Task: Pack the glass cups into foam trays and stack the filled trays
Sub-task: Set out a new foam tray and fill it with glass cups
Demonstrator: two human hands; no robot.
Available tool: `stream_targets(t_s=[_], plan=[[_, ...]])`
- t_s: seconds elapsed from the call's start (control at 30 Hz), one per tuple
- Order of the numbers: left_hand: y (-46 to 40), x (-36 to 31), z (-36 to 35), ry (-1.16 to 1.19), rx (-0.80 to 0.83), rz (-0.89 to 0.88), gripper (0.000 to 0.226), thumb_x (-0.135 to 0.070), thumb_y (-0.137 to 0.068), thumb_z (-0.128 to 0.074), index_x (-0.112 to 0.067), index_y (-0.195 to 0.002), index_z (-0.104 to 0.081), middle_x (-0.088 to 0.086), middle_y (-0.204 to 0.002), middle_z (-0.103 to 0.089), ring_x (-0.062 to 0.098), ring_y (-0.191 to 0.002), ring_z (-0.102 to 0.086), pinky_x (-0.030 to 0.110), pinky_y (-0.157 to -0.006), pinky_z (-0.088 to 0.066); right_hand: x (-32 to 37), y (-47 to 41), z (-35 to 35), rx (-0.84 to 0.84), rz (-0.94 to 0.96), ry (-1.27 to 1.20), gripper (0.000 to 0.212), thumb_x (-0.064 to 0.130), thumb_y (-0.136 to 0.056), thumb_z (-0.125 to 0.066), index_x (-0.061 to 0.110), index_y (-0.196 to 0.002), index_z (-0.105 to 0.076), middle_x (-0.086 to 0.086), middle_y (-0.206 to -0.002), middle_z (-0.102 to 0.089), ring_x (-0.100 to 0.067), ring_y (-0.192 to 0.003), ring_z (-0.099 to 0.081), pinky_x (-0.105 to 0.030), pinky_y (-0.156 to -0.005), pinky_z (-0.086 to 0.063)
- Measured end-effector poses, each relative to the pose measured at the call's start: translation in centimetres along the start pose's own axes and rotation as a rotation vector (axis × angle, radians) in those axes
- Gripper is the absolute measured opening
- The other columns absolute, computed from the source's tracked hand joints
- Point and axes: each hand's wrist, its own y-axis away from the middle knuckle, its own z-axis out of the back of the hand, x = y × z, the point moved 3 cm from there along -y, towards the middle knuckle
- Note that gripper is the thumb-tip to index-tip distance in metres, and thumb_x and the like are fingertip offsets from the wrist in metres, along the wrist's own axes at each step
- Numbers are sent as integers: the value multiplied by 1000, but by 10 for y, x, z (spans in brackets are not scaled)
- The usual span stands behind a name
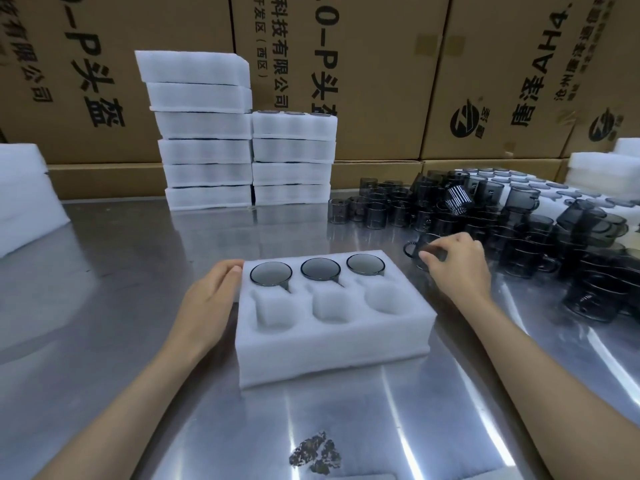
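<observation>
A white foam tray (332, 344) with six pockets lies on the steel table in front of me. Its far row holds three smoky glass cups (320, 269); the three near pockets hold nothing. My left hand (211, 299) rests flat against the tray's left side with fingers straight. My right hand (457, 268) is just right of the tray and pinches a dark glass cup (420, 252) with a handle at the edge of a large heap of cups (519, 226).
Two stacks of foam trays (207, 133) (294, 157) stand at the back centre. More white foam (24, 195) lies at the left edge and at the far right (602, 168). Cardboard boxes (381, 64) wall off the back. A dark stain (317, 453) marks the table near me.
</observation>
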Motion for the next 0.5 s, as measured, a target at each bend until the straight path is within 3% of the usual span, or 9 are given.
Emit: stream_targets(t_s=[0.13, 0.2, 0.33, 0.43, 0.5], plan=[[0, 0, -1, 10, 10, 20, 26, -28, -99, -39, -40, -91, -61, -35, -90, -62, -23, -87, -51, -3, -64, -35, 29, 7, 16, -157, 126, -261, 13, 33, -83, -69, 21, -79, -66, 3, -125, -49, -21, -123, -34, -25, -87, -28], [-1, 0, -2, 11, 11, 30, 25, -28, -99, -39, -37, -92, -61, -30, -92, -62, -22, -86, -51, -1, -65, -36, 45, 13, 23, -157, 173, -414, 20, 30, -84, -68, 24, -69, -56, 3, -126, -53, -16, -123, -42, -21, -87, -27], [-1, 0, -3, 3, 24, 52, 23, -30, -99, -39, -31, -101, -62, -21, -98, -64, -11, -91, -55, 13, -74, -41, 87, 35, 37, -190, 279, -629, 29, 23, -83, -67, 15, -65, -46, 0, -92, -62, -12, -90, -58, -21, -74, -42], [-2, 0, -4, -2, 29, 63, 23, -31, -98, -42, -26, -111, -61, -12, -104, -66, 6, -100, -58, 27, -82, -44, 124, 57, 44, -165, 358, -699, 27, 30, -80, -68, 14, -68, -51, -3, -85, -60, -17, -83, -57, -25, -74, -43], [-2, 0, -4, -3, 30, 67, 24, -30, -97, -44, -24, -114, -60, -8, -107, -65, 10, -102, -58, 29, -86, -44, 147, 76, 44, -104, 418, -702, 24, 35, -78, -68, 24, -68, -50, 0, -84, -59, -14, -80, -56, -27, -71, -44]])
